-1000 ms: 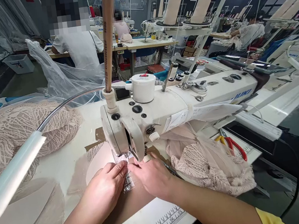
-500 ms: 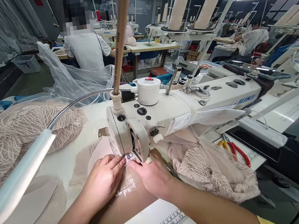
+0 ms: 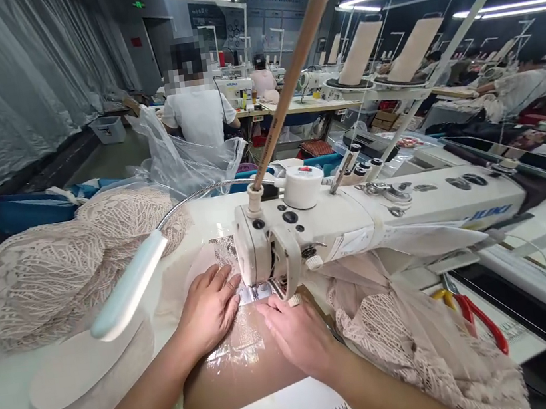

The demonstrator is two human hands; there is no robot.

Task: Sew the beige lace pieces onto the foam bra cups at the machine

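Note:
My left hand (image 3: 210,310) lies flat, fingers together, on a thin sheer piece of lace fabric (image 3: 238,343) just left of the needle area of a white sewing machine (image 3: 355,220). My right hand (image 3: 297,332) presses flat on the same fabric just below the presser foot, fingertips by a small white label (image 3: 254,293) under the machine head. Both hands hold the fabric down on the brown mat (image 3: 235,377). The needle itself is hidden by the machine head.
A heap of beige lace (image 3: 55,273) sits at the left, another lace bundle (image 3: 422,346) at the right under the machine arm. A gooseneck lamp (image 3: 127,287) reaches over the table. Red-handled pliers (image 3: 473,315) lie at the right. A seated person (image 3: 198,114) works farther back.
The view has lifted and shifted. Both hands have stayed at the presser foot, flattening out on the fabric, which has fed a little farther behind the needle.

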